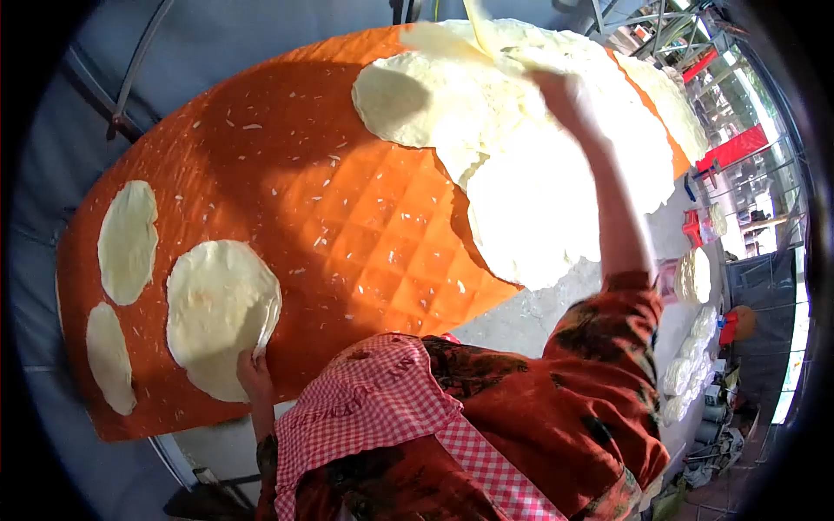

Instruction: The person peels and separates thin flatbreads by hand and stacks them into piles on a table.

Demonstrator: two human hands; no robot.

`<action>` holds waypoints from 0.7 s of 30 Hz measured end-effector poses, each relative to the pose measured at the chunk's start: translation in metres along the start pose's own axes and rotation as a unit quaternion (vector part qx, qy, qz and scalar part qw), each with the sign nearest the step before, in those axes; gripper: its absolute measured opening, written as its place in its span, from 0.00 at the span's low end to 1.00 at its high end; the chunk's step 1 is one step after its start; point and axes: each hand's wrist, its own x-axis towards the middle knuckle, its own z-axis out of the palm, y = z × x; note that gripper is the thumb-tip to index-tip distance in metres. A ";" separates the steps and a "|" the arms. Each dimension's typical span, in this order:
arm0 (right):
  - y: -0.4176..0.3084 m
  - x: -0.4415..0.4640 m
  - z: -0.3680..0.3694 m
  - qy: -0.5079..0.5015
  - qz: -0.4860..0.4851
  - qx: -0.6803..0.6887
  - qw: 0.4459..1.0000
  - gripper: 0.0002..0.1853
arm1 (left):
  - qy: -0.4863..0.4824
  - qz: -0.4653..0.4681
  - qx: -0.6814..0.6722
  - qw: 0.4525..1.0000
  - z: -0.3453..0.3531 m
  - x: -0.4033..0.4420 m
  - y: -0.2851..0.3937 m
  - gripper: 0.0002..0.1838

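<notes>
While left hand (pixel 253 373) pinches dough sheet (pixel 217 300) by edge, right hand (pixel 556 85) stretches far forward, grip unclear

Left hand (pixel 253 375) touches 1 round sheet (pixel 217 308) on orange matting (pixel 326 230); right hand (pixel 559 90) holds a blurred pale piece (pixel 479 31).

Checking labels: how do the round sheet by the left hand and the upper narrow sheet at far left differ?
Size: the round sheet looks bigger than the upper narrow sheet.
Outline: the round sheet is broad; the upper narrow sheet, a slim oval.
Contact: the left hand touches the round sheet's edge; neither hand touches the upper narrow sheet.
Both are pale and lie on the orange mat.
</notes>
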 end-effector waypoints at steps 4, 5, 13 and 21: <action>-0.023 -0.158 0.108 -0.090 -0.021 -0.020 0.996 0.20 | -0.040 -0.032 -0.041 0.998 -0.007 0.006 -0.004 0.08; -0.062 -0.170 0.099 -0.255 0.091 0.043 0.962 0.25 | -0.051 -0.026 -0.037 0.998 -0.005 0.008 -0.012 0.08; -0.369 -0.199 0.150 -0.470 0.252 0.684 0.498 0.32 | -0.067 0.022 -0.037 0.997 -0.037 0.044 0.045 0.07; -0.488 -0.126 0.216 -0.357 0.225 0.537 0.730 0.17 | -0.051 0.132 -0.143 0.980 -0.034 0.038 0.080 0.09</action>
